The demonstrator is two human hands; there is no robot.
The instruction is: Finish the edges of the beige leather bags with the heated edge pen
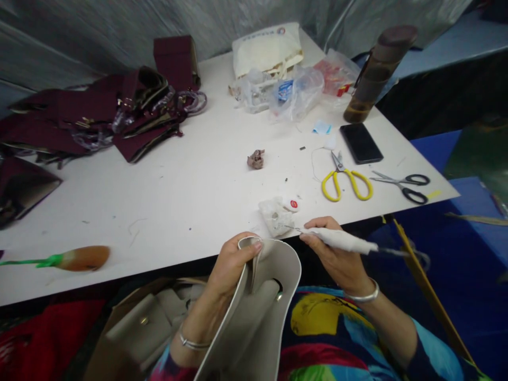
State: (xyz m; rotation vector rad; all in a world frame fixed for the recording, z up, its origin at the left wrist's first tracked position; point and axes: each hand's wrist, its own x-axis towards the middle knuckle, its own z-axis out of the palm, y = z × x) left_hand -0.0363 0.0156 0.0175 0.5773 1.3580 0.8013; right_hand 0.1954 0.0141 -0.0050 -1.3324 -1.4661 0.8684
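Observation:
My left hand (234,264) is closed on the top edge of a light grey-beige handbag (257,328), thumb inside the rim. The bag's mouth gapes toward me, and a metal fitting shows inside. In my right hand (337,259) is a white-wrapped pen-like tool (341,239) with a thin metal tip. Its tip points left, close to a crumpled white pad (277,217) at the table's front edge; I cannot tell whether they touch. A cord-like strand trails from the tool's back end.
Yellow-handled scissors (347,182), black-handled scissors (413,185), a phone (361,143) and a bottle (379,74) occupy the table's right side. Maroon bags (91,111) are piled at left, near an orange-brown tool (85,258). Beige bags (146,323) fill a box below.

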